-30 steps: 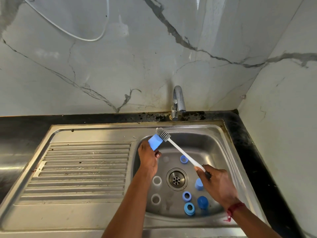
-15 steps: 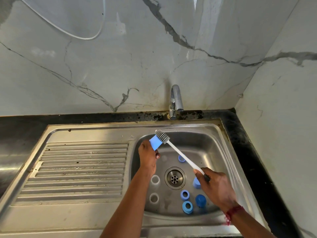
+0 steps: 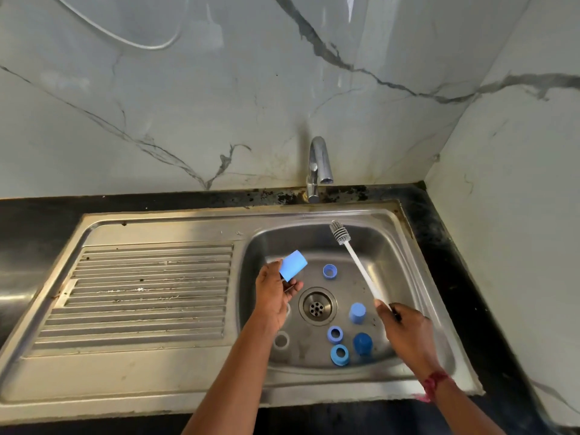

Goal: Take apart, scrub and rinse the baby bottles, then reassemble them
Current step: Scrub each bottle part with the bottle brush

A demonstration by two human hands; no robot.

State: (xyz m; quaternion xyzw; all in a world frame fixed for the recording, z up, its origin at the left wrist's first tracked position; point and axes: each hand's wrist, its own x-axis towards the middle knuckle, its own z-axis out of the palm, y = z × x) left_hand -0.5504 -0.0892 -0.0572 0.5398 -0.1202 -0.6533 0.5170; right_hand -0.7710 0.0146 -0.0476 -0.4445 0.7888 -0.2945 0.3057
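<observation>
Leftmost, the ribbed draining board (image 3: 141, 293) of the steel sink (image 3: 405, 237) runs flat beside the basin. Just right of it, over the basin's left side, the left hand (image 3: 276, 296) has its fingers curled and pinches a pale blue cap (image 3: 292, 269) between thumb and fingertips; the cap tilts up to the right, clear of the basin floor. In front of that hand a clear ring (image 3: 281, 340) lies flat on the floor; what may be another shows only as a sliver behind the palm.

At the middle sits the drain (image 3: 317, 306); behind it lies a blue collar (image 3: 329, 271), and above, at the back wall, stands the tap (image 3: 317, 164). In front and to the right of the drain two blue rings (image 3: 335, 334) lie one before the other, near each other. Just right of the drain a second pale cap (image 3: 357, 313) stands upright, with a dark blue cap (image 3: 362, 343) in front of it.

Farther right, the right hand (image 3: 408, 334) wraps its fingers round the lower end of the bottle brush (image 3: 361, 271); the white handle slants up and left, its grey brush head (image 3: 339, 232) over the back of the basin, well apart from the held cap. A red thread (image 3: 434, 383) circles that wrist.
</observation>
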